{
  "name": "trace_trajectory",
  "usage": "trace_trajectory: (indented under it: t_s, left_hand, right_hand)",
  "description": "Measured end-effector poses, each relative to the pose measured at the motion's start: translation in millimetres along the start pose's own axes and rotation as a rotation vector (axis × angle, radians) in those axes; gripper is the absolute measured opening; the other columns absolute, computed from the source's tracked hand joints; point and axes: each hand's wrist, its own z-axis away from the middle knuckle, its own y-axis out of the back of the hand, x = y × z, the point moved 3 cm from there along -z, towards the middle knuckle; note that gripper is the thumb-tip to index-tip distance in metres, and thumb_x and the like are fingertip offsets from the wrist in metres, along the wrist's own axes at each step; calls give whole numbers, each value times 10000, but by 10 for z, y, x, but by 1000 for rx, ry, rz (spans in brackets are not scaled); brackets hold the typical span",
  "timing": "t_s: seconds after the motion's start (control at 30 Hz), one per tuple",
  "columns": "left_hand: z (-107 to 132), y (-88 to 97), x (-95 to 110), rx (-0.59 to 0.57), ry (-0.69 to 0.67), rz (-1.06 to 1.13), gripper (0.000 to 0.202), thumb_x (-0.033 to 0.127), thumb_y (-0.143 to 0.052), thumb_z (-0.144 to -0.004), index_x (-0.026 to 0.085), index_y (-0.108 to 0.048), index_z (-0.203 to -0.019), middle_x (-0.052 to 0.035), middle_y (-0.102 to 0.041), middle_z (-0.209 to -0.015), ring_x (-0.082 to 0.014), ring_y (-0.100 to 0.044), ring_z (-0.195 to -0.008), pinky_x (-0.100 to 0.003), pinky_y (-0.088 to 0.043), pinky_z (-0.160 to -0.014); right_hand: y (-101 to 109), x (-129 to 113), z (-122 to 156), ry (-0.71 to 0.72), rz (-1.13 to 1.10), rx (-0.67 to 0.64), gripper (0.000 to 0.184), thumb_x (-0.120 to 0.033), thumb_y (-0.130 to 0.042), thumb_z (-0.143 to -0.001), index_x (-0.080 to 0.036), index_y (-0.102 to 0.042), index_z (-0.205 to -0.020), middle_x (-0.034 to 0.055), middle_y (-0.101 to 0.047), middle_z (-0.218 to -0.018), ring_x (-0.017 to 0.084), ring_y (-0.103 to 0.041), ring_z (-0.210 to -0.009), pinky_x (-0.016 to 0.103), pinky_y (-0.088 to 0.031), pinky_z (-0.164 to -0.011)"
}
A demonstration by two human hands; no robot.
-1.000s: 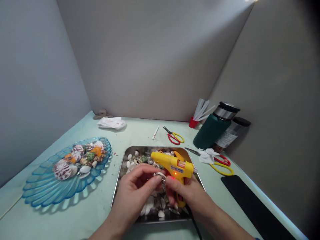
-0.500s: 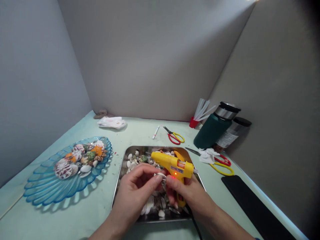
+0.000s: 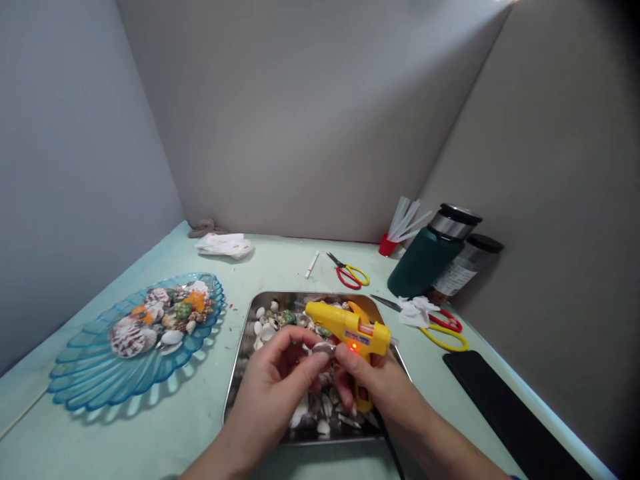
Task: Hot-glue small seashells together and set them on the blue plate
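Observation:
My left hand [image 3: 277, 387] is closed in a pinch on a small pale shell [image 3: 324, 347], held above a steel tray [image 3: 239, 373] full of several loose shells. My right hand [image 3: 373, 387] grips the handle of a yellow glue gun [image 3: 350, 327] whose red light is on. Its fingertips also touch the same small shell. The gun's nozzle points left, away from the shell. A black cord [image 3: 393, 453] runs from the gun toward me.
A blue glass dish [image 3: 90, 373] with glued shells lies at the left. Behind the tray are a white pen [image 3: 311, 265], red-and-yellow scissors [image 3: 350, 273], a second pair of scissors [image 3: 443, 330], a green flask [image 3: 425, 257], a red cup of glue sticks [image 3: 395, 233] and crumpled plastic [image 3: 223, 245]. A black slab [image 3: 505, 413] lies at the right.
Both hands have shifted slightly to the right with the shell and the glue gun. Everything on the table stays where it was.

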Motion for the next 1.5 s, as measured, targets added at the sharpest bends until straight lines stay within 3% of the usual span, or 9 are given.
trace_trajectory:
  t_s: [0.2, 0.47, 0.53, 0.67, 0.73, 1.03, 1.5]
  left_hand:
    - [-31, 14, -48, 10, 44, 66, 242, 339, -682, -722, 175, -646, -896, 11, -633, -536, -129, -592, -521, -210, -481, -542]
    - [6, 11, -45, -92, 11, 84, 290, 307, -690, -727, 217, -685, -1002, 15, -617, -583, -106, -549, -518, -195, -468, -523]
    - [19, 11, -48, -116, 7, 73, 347, 276, -710, -709, 251, -674, -1053, 8, -631, -651, -106, -544, -566, -184, -461, -533]
    - [19, 4, -50, -165, -29, 53, 368, 228, -742, -671, 298, -689, -1029, -22, -641, -976, -118, -551, -710, -193, -476, -624]
    - [15, 0, -45, -173, -46, 42, 354, 219, -743, -669, 305, -696, -1009, -19, -630, -1008, -123, -551, -731, -202, -478, -647]
    - [10, 26, -84, -81, -19, 114, 371, 264, -765, -643, 234, -669, -1001, -1, -639, -672, -102, -516, -568, -190, -428, -537]
    - [-5, 16, -56, -90, 36, 144, 339, 241, -750, -653, 218, -680, -985, 7, -622, -615, -91, -524, -497, -181, -424, -496]
  right_hand:
    - [26, 10, -9, 39, -6, 5, 354, -470, -657, -736, -157, -563, -600, -51, -491, -391, 62, -393, -362, 190, -291, -404]
    - [8, -7, -12, 42, -143, -87, 443, -408, -590, -810, -140, -511, -467, -45, -444, -339, 49, -347, -323, 192, -244, -379]
    - [7, 6, -20, 18, -186, -103, 444, -411, -593, -803, -141, -505, -461, -48, -436, -328, 47, -342, -310, 184, -240, -362]
    - [11, 37, -30, -14, -215, -130, 482, -405, -588, -802, -142, -476, -415, -44, -424, -309, 44, -338, -286, 178, -243, -338]
    - [14, 44, -31, -12, -227, -141, 454, -396, -590, -803, -136, -498, -442, -47, -430, -314, 44, -339, -277, 178, -249, -329]
    - [8, 40, -57, 11, -311, -129, 255, -375, -587, -824, -141, -564, -728, -80, -447, -340, 47, -337, -277, 162, -289, -326]
    - [9, 35, -30, -20, -259, -148, 252, -353, -599, -804, -148, -536, -671, -72, -452, -338, 50, -324, -283, 175, -253, -327]
